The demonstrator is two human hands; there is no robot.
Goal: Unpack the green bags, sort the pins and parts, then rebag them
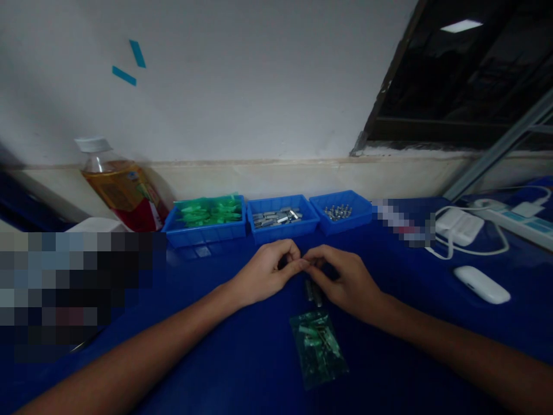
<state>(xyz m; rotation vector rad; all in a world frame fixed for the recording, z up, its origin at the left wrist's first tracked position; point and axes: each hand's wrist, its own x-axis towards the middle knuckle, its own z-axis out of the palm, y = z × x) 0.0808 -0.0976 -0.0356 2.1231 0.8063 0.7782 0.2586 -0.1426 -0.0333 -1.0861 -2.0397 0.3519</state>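
Note:
My left hand (279, 268) and my right hand (341, 276) meet over the blue table, fingertips pinched together and touching. Whatever lies between the fingertips is too small or hidden to make out. Just below my right hand's fingers, dark metal cylinders (313, 293) lie on the table, partly covered by the hand. Closer to me is a small clear plastic bag (319, 351) with green pieces and thin metal parts inside. Beyond my hands stand a blue bin of green plastic pieces (209, 212), a blue bin of metal bars (279, 218) and a blue bin of small metal fittings (339, 212).
A tilted-looking drink bottle (125, 187) stands at the left by the wall (250, 86). To the right are a white rounded case (481, 284), a white charger (460, 225) with cables, and a power strip (522, 225). Blurred-out areas cover both sides.

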